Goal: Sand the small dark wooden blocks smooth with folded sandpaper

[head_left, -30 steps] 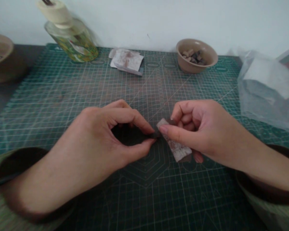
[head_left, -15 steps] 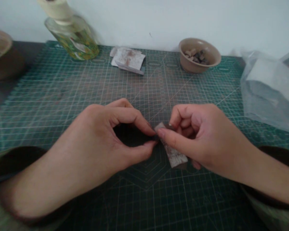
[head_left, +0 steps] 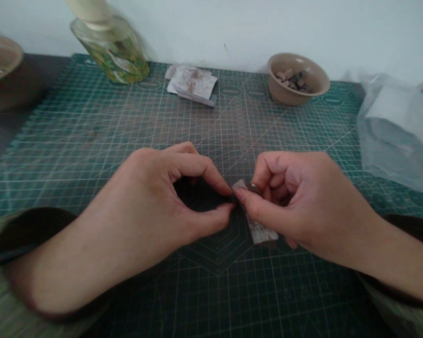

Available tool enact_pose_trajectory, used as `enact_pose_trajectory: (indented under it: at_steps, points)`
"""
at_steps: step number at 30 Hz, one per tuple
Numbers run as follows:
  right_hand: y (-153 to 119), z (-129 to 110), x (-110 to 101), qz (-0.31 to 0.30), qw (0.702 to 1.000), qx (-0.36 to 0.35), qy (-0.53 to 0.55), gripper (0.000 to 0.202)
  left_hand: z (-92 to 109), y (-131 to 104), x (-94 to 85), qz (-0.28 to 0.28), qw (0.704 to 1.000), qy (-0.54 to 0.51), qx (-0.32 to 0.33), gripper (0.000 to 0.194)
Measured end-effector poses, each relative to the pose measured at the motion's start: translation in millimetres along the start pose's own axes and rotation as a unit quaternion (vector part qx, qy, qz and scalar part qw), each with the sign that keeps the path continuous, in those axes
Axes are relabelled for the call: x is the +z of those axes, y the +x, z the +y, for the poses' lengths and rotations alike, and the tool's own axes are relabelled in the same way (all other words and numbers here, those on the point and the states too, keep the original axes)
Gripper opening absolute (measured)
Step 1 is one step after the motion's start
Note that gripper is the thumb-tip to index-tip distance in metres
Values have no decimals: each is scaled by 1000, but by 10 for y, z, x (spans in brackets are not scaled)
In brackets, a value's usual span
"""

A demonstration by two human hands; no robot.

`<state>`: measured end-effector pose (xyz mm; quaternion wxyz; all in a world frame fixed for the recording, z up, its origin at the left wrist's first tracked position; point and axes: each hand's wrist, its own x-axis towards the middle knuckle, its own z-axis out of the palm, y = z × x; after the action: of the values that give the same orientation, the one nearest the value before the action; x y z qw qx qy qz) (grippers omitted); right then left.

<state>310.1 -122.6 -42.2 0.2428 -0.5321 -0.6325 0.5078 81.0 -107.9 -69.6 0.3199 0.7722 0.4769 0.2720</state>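
Note:
My left hand (head_left: pixel 155 202) is closed in a pinch, thumb against index finger, on a small dark piece (head_left: pixel 234 199) mostly covered by the fingertips. Close on its right, my right hand (head_left: pixel 299 197) grips a folded strip of worn sandpaper (head_left: pixel 262 231), greyish white with brown smudges. The right thumb presses on the strip's upper part, while its lower end sticks out below. At the fingertips the dark piece meets the sandpaper's edge. Both hands are held over a green cutting mat (head_left: pixel 127 124) with a white grid.
Against the wall stand a pump bottle (head_left: pixel 114 54) with yellow-green liquid or print and a brown bowl (head_left: pixel 277 89) of small chunks. Between them lies a stack of folded, stained sandpaper (head_left: pixel 195 83). A clear plastic bag (head_left: pixel 391 150) is at right, a larger brown bowl (head_left: pixel 12 89) at left.
The view has shifted a little, so everything sits slightly further right in the picture. Both hands keep the same grips, with the fingertips still meeting at the sandpaper's edge.

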Motion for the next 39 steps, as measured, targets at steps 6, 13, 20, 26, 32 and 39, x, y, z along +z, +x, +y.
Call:
enact_pose_trajectory:
  at_steps: [6, 13, 20, 26, 32, 39]
  points:
    - [-1, 4, -10, 4, 1000, -9, -18, 32, 6, 3, 1, -3, 1000, -1, -2, 4]
    - [11, -3, -21, 0, 1000, -5, -13, 33, 5, 11, -8, -1, 1000, -1, -2, 4]
    - [6, -8, -31, -6, 1000, -8, -15, 34, 18, 2, -9, -4, 1000, 0, -3, 5]
    - [20, -7, -15, 3, 999, -23, -23, 32, 24, 8, -6, -3, 1000, 9, -1, 4]
    - [18, 13, -18, 1, 999, -30, -37, 31, 12, 4, -3, -3, 1000, 8, -3, 4]
    - [12, 19, -36, -1, 998, -41, -47, 30, 16, 4, -7, -6, 1000, 3, 0, 5]
